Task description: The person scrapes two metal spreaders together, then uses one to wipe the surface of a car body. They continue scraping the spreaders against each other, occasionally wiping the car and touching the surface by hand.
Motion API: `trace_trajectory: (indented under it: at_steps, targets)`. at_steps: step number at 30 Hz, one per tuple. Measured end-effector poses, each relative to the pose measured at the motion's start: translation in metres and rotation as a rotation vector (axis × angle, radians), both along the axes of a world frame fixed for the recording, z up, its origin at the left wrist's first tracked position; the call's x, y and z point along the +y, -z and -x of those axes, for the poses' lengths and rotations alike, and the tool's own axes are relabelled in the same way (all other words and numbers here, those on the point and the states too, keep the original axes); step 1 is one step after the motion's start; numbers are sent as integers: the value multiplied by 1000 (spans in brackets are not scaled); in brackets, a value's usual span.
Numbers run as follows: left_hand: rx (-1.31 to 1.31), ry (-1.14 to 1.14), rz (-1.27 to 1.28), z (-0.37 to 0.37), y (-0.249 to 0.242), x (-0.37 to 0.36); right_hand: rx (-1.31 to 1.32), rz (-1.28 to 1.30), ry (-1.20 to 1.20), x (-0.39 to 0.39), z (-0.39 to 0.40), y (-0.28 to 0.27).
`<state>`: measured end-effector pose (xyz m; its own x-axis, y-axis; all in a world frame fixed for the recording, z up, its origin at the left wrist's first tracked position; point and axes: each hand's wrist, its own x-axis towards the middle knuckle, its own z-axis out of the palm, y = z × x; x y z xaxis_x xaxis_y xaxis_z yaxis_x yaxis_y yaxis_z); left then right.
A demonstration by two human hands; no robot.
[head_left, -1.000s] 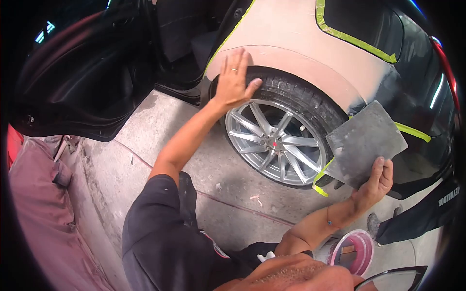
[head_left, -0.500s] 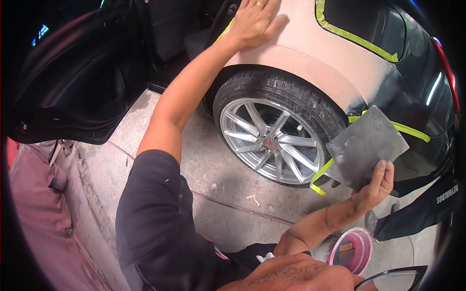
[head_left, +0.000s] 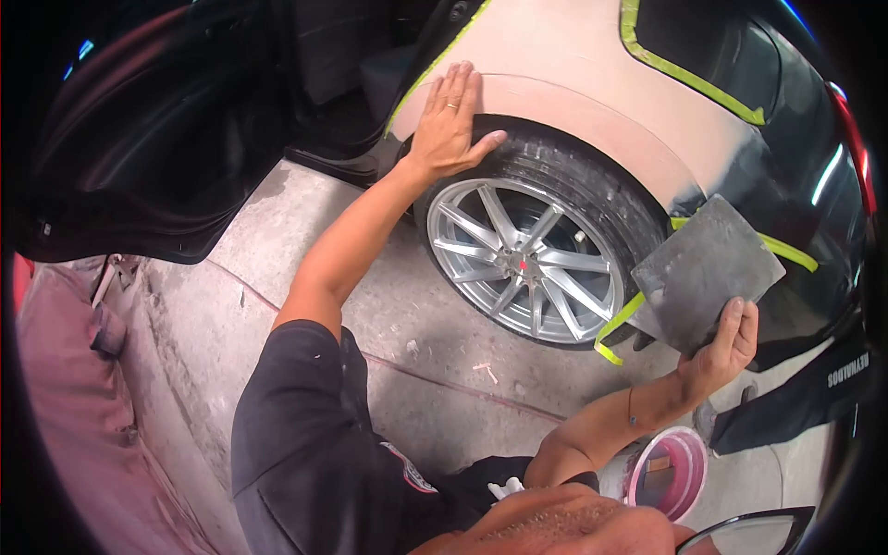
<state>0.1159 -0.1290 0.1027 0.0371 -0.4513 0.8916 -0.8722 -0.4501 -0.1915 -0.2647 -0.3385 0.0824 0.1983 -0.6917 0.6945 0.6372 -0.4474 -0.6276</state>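
My left hand (head_left: 449, 129) lies with fingers stretched out on the pinkish, filler-coated rear fender (head_left: 564, 106) of a dark car, at the front top of the wheel arch. A ring is on one finger. Below the arch is the tire (head_left: 546, 153) with its silver multi-spoke wheel (head_left: 523, 264). In my right hand (head_left: 726, 347) is a dark grey square sheet (head_left: 708, 273), gripped by its lower edge. It looks flat and smudged, and it hangs in front of the rear bumper area. Yellow-green masking tape (head_left: 694, 79) edges the side window.
An open black car door (head_left: 139, 176) stands at the left. A pink-rimmed bucket (head_left: 694, 476) rests on the concrete floor (head_left: 388, 305) near my right forearm. Another person's dark-clothed leg (head_left: 786, 407) is at the right. Loose tape (head_left: 606, 338) dangles behind the wheel.
My left hand has slid down and left over the fender to the wheel arch edge, fingers still stretched. The right hand and the grey sheet have barely moved.
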Motion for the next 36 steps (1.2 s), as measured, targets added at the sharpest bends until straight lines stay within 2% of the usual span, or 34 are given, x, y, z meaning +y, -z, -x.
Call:
trace_trajectory:
  at_steps: [3, 6, 8, 10, 12, 13, 14, 16, 17, 18, 20, 21, 23, 26, 27, 28, 30, 31, 32, 33, 34, 35, 36]
  targets:
    - [41, -67, -44, 6, 14, 4, -15, -59, 37, -3, 16, -3]
    - [59, -62, 13, 24, 15, -3, -134, -136, 207, -10, 32, -4]
    - [155, 10, 186, 35, 1, -28, -278, -219, 318, 1, 36, -16]
    - [414, 62, 443, 40, -15, -74, -308, -238, 339, 2, 39, -21]
    - [463, 8, 584, 75, -19, -117, -422, -295, 308, 9, 39, -29]
    - [421, -4, 510, 97, -16, -133, -428, -297, 319, 10, 38, -31]
    - [237, -23, 401, 114, -3, -149, -453, -317, 307, 11, 39, -33]
    - [20, 104, 209, 145, 15, -172, -481, -339, 302, 12, 41, -33]
    - [-17, 107, 70, 161, 19, -171, -453, -319, 314, 13, 42, -33]
    - [-13, 110, 69, 161, 24, -170, -423, -297, 324, 14, 44, -33]
    - [-359, 422, -432, 158, 30, -164, -394, -282, 332, 14, 47, -31]
    - [-357, 413, -425, 151, 30, -160, -372, -267, 335, 13, 47, -31]
    - [-402, 573, -505, 140, 14, -136, -363, -265, 346, 11, 48, -29]
    - [-195, 107, -194, 100, -13, -96, -357, -288, 403, 9, 47, -28]
    - [-138, 42, -86, 78, -12, -82, -359, -306, 462, 7, 47, -28]
    - [-83, -23, 24, 52, -3, -66, -351, -307, 435, 5, 46, -28]
    - [207, -150, 323, 8, 34, -23, -333, -265, 597, 2, 48, -26]
    - [581, -306, 427, -27, 67, 1, -335, -250, 625, -1, 50, -23]
    - [1217, -525, 466, -9, 64, 28, -343, -251, 613, 3, 50, -26]
    - [1239, -891, 416, -35, 105, 43, -402, -298, 548, 9, 51, -31]
    - [1103, -929, 437, -54, 151, 61, -463, -344, 483, 12, 51, -34]
    - [968, -967, 452, -64, 177, 73, -479, -353, 413, 9, 54, -33]
    - [970, -972, 450, -68, 173, 72, -474, -355, 411, 6, 51, -31]
